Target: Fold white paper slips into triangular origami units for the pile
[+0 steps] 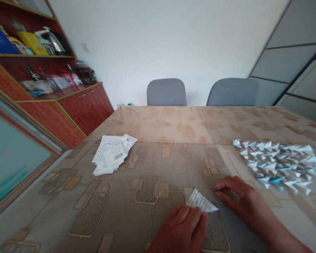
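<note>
A printed white paper slip [201,201], its visible part a triangle, lies near the table's front edge. My left hand [183,226] is closed over its lower edge, fingers bent and pressed down, so that part of the slip is hidden. Just right of the slip, my right hand [239,198] hovers low over the table. Its thumb and forefinger curve towards each other with a small gap between, and nothing shows in them. A loose pile of printed paper slips [112,154] sits at the left. Several folded paper triangles [279,163] stand in rows at the right.
The table [121,207] has a brown patterned cover. Two grey chairs [166,92] are at its far side against a white wall. A red-brown cabinet [86,109] with a kettle [56,44] and bottles on its shelves stands at the left.
</note>
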Demonstrator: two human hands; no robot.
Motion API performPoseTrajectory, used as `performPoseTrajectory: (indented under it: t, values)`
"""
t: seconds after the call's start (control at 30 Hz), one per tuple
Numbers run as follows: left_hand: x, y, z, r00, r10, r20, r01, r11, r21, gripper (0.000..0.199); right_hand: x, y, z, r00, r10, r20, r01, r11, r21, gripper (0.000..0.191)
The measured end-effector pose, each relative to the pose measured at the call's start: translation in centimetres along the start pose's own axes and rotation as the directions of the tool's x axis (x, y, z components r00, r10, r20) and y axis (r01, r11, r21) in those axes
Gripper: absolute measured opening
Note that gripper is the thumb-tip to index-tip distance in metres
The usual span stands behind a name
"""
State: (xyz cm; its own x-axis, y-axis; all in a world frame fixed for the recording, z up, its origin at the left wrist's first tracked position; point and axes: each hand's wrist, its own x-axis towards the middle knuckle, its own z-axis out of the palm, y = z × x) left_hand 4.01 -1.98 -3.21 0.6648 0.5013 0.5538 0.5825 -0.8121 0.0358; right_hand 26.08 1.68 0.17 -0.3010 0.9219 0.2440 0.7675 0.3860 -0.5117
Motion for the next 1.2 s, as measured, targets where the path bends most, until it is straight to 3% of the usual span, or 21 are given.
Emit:
performPoseTrajectory:
  t: [0.1, 0.23, 0.53, 0.73, 0.93, 1.07, 1.2]
  values:
    - [0.0, 0.0, 0.3, 0.999, -0.025, 0.037, 0.026, 1.000, -0.008, 0.032, 0.0, -1.6, -1.5, 0.976, -0.194, 0.099, 0.199, 0.979, -0.040, 0.015]
    - [0.1, 0.0, 0.6, 0.999, -0.049, 0.014, 0.049, 0.999, -0.016, 0.034, -0.2, -4.0, -2.2, 0.912, -0.318, 0.258, 0.346, 0.935, -0.071, 0.019]
    - [-0.1, -0.4, 0.5, 0.999, -0.029, 0.046, 0.030, 0.999, -0.015, 0.046, -0.4, -3.0, -2.9, 0.897, -0.287, 0.336, 0.330, 0.941, -0.075, 0.027]
    - [-0.2, -0.9, 0.3, 0.999, -0.001, 0.033, 0.000, 1.000, 0.026, 0.028, 0.1, -3.0, -4.4, 0.897, -0.280, 0.343, 0.327, 0.941, -0.087, 0.028]
    - [-0.1, -1.0, 0.6, 1.000, 0.018, -0.011, -0.017, 0.999, 0.030, 0.026, -0.1, -3.7, -2.7, 0.890, -0.367, 0.272, 0.409, 0.905, -0.117, 0.028]
    - [-0.3, -1.2, 0.4, 1.000, 0.003, 0.021, -0.004, 0.998, 0.067, 0.022, 0.2, -3.9, -2.1, 0.869, -0.375, 0.322, 0.424, 0.901, -0.095, 0.030]
    - [-0.8, -1.6, -0.5, 1.000, 0.016, 0.003, -0.016, 0.997, 0.073, 0.039, 0.3, -3.8, -2.4, 0.861, -0.376, 0.342, 0.439, 0.890, -0.125, 0.030]
